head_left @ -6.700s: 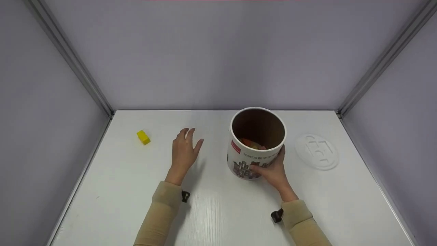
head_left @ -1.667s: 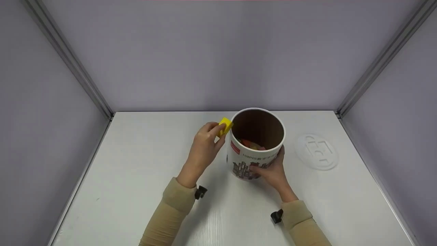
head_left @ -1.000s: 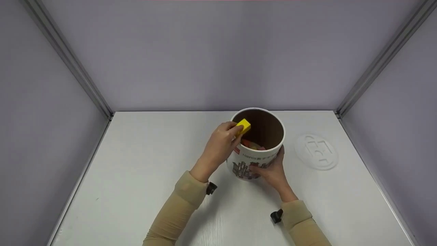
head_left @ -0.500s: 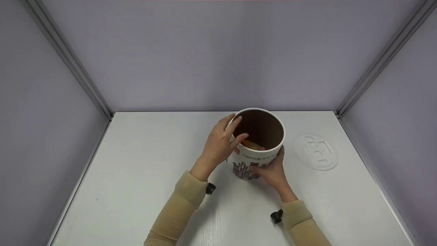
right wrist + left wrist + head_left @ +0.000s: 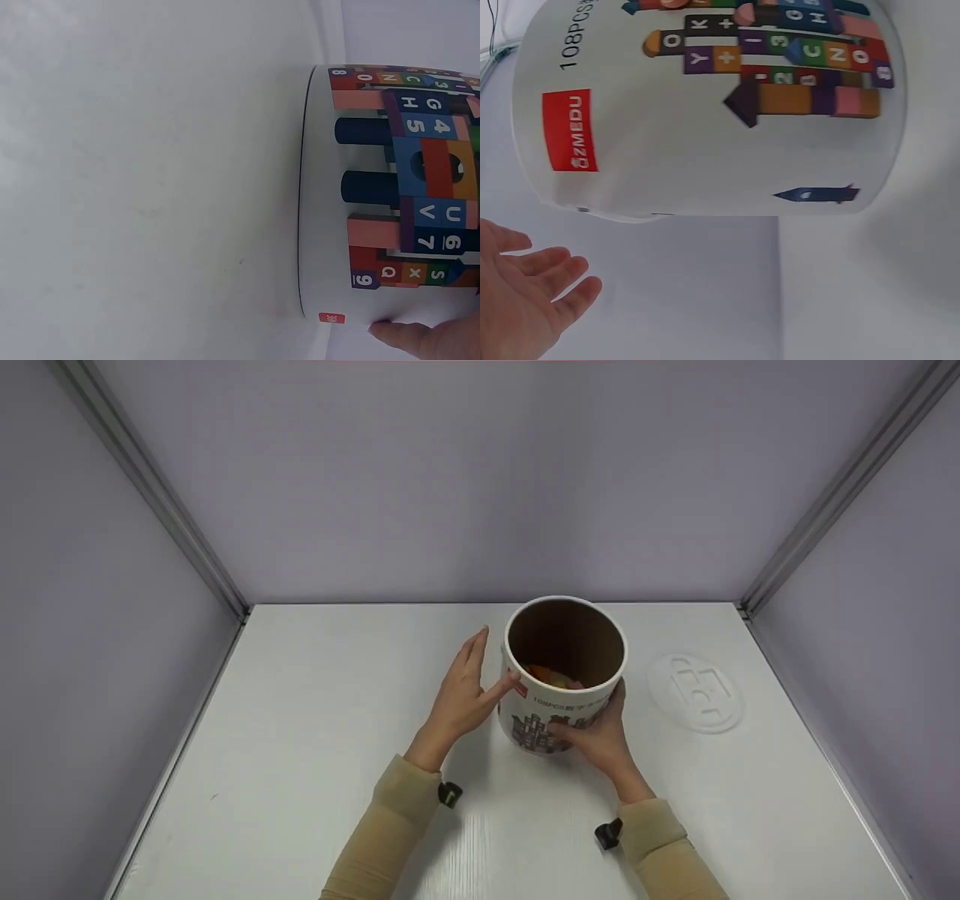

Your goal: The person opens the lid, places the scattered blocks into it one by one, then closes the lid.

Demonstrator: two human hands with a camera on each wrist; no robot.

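Note:
A white cylindrical tub [image 5: 536, 709], printed with pictures of letter and number blocks, is on the table with its mouth uncovered. Several coloured blocks [image 5: 551, 676] show at the bottom of its dark interior. My right hand [image 5: 602, 735] grips the tub's right side, thumb across the front; its other fingers are mostly hidden behind. In the right wrist view only part of a finger [image 5: 420, 339] shows against the wall. My left hand [image 5: 461, 697] is spread beside the tub's left side and holds nothing. The left wrist view shows those fingers apart from the tub's printed wall [image 5: 682, 142].
A clear round plastic lid [image 5: 696, 694] with raised shapes lies on the white table [image 5: 300, 720] to the right of the tub. Grey panels [image 5: 480, 480] close in the back and both sides.
My left hand picked up the yellow block from the table's left, carried it over the rim and let it go inside the tub, then drew back left. My right hand kept its grip.

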